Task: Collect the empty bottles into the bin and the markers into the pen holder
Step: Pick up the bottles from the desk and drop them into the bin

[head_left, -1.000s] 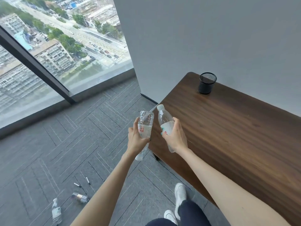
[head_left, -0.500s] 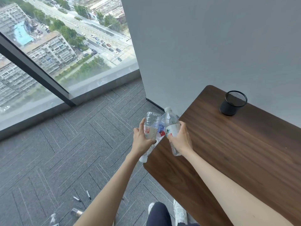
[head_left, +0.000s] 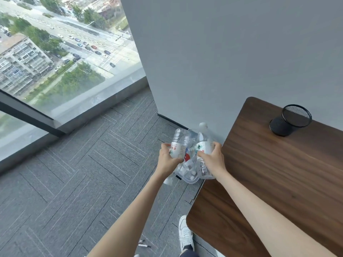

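Each hand grips a bottle: left hand (head_left: 168, 160) one (head_left: 179, 143), right hand (head_left: 213, 160) another (head_left: 204, 145), above the clear bin (head_left: 189, 178). The bin, seemingly holding more bottles, sits between the wall (head_left: 222, 52) and the wooden table (head_left: 269, 173); markers (head_left: 143, 244) lie on the carpet (head_left: 83, 173).

A corner by a high window, with carpet, wall and desk

A dark walnut-brown wooden table (head_left: 278, 182) with a rounded corner stands against a plain pale grey wall (head_left: 222, 52). Grey carpet tiles (head_left: 83, 173) with thin diagonal stripes cover the floor. A floor-to-ceiling glass window (head_left: 65, 52) with a dark frame overlooks apartment blocks, trees and a road with cars. A white sneaker (head_left: 185, 234) rests just beside the table's edge.
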`<state>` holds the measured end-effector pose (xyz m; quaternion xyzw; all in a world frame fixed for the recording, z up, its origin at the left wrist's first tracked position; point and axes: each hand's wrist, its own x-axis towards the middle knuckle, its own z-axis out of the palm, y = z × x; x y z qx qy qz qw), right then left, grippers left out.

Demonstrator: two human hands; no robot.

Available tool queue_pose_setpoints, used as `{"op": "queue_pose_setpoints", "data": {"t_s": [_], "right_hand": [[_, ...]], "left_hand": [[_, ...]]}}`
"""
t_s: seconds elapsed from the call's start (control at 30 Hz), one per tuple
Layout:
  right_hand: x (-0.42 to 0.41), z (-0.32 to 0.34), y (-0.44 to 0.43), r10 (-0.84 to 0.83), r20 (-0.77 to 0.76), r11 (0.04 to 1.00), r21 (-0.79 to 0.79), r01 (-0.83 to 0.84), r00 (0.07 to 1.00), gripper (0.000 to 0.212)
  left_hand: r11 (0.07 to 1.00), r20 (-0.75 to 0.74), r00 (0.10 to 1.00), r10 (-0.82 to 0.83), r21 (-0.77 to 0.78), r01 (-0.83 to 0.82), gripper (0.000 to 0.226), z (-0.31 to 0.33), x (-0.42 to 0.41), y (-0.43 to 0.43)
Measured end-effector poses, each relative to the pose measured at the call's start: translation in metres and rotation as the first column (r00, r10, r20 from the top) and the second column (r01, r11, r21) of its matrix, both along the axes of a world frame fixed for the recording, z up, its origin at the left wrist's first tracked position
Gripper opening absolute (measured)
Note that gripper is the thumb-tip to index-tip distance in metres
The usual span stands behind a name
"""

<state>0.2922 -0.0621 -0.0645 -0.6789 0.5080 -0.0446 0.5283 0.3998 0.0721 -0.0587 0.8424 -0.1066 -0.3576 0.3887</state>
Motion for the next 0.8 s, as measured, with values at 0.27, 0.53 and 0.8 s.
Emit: {"op": "queue_pose_setpoints", "data": {"t_s": [0.27,0.53,0.8], "right_hand": [[0.012,-0.025,0.001,-0.106,-0.036,0.993,0.041,0.108,0.994,0.067],[0.011,-0.031,-0.002,-0.156,-0.071,0.985,0.069,0.161,0.985,0.057],[0.03,-0.035,0.01,-0.137,-0.12,0.977,0.145,0.154,0.983,0.071]], "left_hand": [[0.999,-0.177,0.984,0.003,-0.037,-0.009,0.068,-0.03,0.027,-0.008],[0.99,-0.207,0.97,-0.127,-0.092,0.11,0.081,-0.031,0.045,-0.024],[0.996,-0.225,0.972,-0.074,-0.061,0.062,0.068,-0.036,0.05,-0.002]]}}
